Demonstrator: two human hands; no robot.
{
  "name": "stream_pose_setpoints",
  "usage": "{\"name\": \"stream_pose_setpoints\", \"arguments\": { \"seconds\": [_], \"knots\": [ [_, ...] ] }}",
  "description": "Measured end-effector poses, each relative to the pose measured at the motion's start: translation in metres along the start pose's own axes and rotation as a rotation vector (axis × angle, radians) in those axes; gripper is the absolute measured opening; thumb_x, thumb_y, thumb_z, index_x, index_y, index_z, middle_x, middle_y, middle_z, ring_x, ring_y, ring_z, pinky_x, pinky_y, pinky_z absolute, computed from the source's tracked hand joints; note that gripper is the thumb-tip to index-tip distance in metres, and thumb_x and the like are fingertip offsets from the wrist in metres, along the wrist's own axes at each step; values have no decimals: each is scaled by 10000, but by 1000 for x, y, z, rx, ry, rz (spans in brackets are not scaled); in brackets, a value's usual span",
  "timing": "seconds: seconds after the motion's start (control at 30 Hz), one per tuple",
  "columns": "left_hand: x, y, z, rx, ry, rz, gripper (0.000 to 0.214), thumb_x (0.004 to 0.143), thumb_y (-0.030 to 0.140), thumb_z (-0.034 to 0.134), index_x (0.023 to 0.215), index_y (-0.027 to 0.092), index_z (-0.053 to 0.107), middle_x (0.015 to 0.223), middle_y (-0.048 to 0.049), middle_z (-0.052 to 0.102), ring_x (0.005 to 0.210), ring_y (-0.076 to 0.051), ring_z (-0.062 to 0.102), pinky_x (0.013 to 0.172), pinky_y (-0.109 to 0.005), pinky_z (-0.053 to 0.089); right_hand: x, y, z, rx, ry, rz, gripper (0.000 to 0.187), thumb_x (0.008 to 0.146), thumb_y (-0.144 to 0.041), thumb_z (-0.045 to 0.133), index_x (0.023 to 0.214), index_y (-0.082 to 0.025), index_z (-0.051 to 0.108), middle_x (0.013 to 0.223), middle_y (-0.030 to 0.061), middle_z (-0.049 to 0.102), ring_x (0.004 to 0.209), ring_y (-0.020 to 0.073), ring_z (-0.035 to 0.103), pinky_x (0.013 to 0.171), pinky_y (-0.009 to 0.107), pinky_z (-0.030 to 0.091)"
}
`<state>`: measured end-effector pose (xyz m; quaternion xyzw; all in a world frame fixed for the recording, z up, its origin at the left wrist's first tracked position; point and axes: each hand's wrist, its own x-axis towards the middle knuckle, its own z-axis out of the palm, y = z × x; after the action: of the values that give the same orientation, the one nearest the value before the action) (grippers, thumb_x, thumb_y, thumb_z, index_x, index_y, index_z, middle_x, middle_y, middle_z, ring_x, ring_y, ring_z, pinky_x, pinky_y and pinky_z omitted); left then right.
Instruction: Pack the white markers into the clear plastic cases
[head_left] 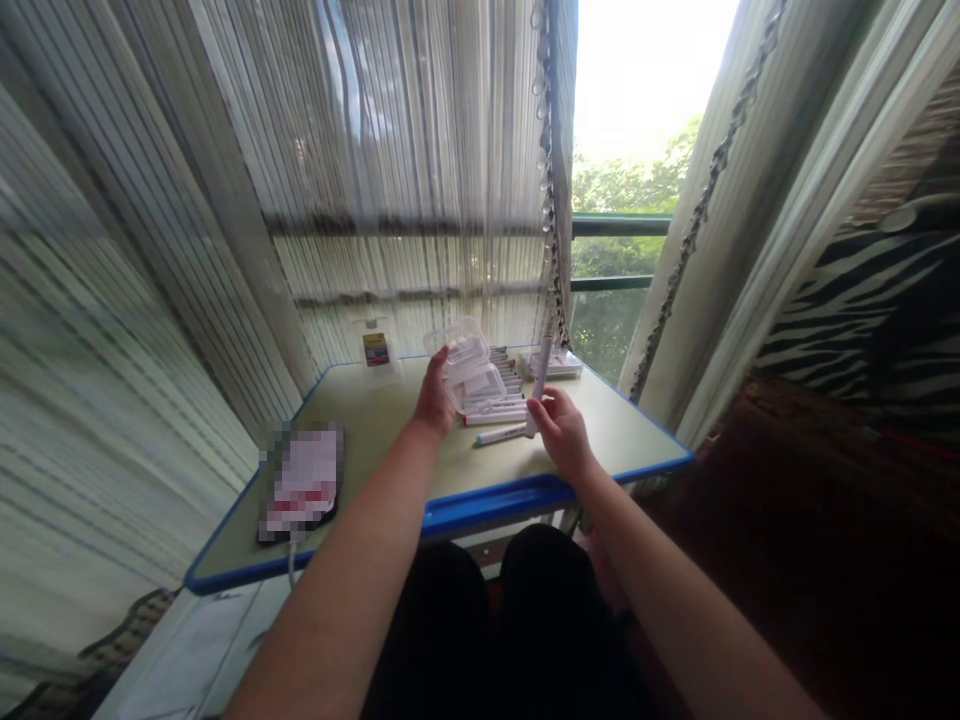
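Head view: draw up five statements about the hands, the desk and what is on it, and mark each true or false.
1. The left hand holds a clear plastic case. True.
2. The right hand lies flat on the desk. False: it grips a white marker, roughly upright.
3. Several loose markers lie on the desk between the hands. True.
4. The desk has a red edge. False: the edge is blue.
5. The pixelated item is on the desk's left side. True.
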<state>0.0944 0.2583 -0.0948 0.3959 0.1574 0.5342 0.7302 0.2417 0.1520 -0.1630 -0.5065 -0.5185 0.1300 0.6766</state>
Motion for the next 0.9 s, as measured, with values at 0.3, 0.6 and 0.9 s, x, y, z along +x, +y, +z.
{"name": "stream_pose_setpoints", "arguments": {
  "seconds": [0.3, 0.6, 0.9],
  "knots": [
    [-2, -1, 2, 34, 9, -50, 349, 735, 452, 628, 924, 159, 644, 913, -69, 713, 992, -247, 650, 880, -375, 517, -1, -6, 1, -316, 114, -63, 293, 772, -455, 588, 743, -227, 405, 593, -67, 458, 486, 101, 453, 498, 231, 359],
    [-4, -1, 4, 71, -25, -58, 417, 723, 487, 620, 971, 152, 645, 972, -84, 711, 1034, -258, 639, 908, -385, 503, 1, -2, 2, -242, 49, 13, 276, 763, -437, 565, 849, -233, 400, 590, -67, 498, 471, 112, 438, 477, 232, 331],
    [-4, -1, 4, 85, -22, -54, 419, 736, 489, 601, 988, 157, 650, 943, -77, 721, 1010, -252, 650, 908, -389, 501, 2, 5, 1, -176, 16, -94, 174, 836, -300, 434, 983, -213, 465, 713, -25, 563, 610, 144, 529, 604, 278, 434]
  ]
}}
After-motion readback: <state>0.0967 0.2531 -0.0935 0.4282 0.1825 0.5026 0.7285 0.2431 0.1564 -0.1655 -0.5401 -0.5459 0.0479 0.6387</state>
